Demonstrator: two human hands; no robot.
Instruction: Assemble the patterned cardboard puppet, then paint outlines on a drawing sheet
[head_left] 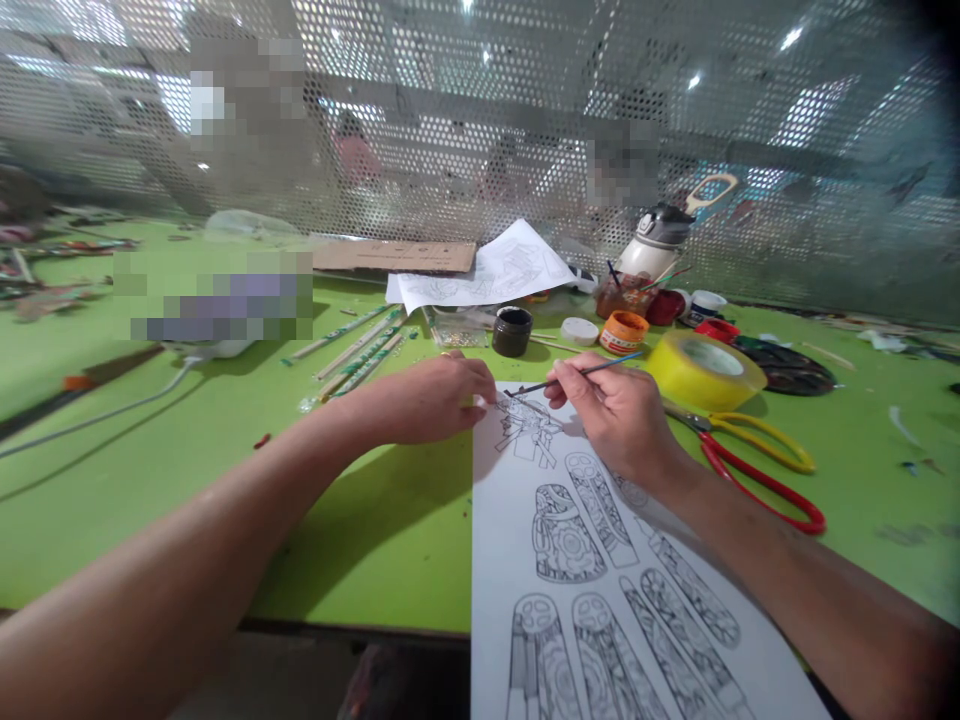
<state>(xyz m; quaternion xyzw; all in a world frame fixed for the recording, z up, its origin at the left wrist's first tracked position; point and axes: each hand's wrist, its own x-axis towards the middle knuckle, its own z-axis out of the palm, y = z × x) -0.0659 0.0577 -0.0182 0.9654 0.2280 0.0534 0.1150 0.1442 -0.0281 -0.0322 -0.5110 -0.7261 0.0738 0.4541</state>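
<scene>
A long white sheet of paper printed with line drawings of ornate panels lies on the green table and hangs over its front edge. My left hand is at the sheet's upper left edge, fingers curled and thumb close to them, gripping the margin. In my right hand is a thin paintbrush with a blue end, pinched between thumb and fingers. Its dark tip points left and meets the top drawing, near my left fingertips. The palm side of both hands is hidden.
Yellow tape and red-yellow scissors lie right of my right hand. Beyond the sheet stand a black paint jar and an orange one. Thin sticks lie left; a white bottle is behind. Perforated metal screen closes the back.
</scene>
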